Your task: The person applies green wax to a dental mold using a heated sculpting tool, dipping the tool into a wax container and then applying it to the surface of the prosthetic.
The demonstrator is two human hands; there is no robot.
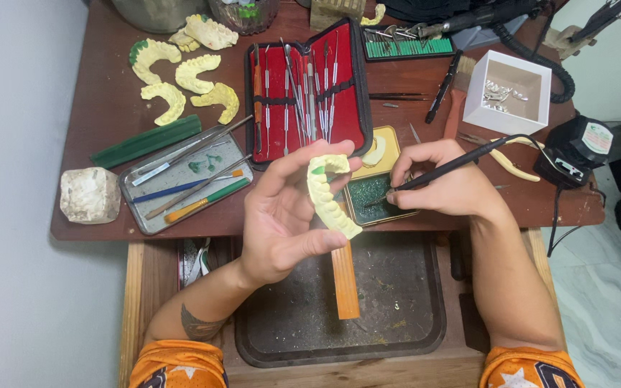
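- At the desk centre, head view: left hand (281, 215) clasps a yellow plaster tooth model (328, 194) between thumb and fingers, arch tilted toward the person.
- Right hand (443, 183), at 3 o'clock of the model, pinches a black corded wax pen (454, 167); its tip dips into the open tin of green wax (371, 197).
- Red tool case (309, 93) lies at 12 o'clock, grey tray (233, 151) at 9 o'clock, white box (477, 86) at 1 o'clock.
- Judgement: load little wax, brace the right wrist on the desk edge, keep the model steady and close to the tin so wax stays fluid.
- Risk: cord snagging the yellow pliers (515, 162).
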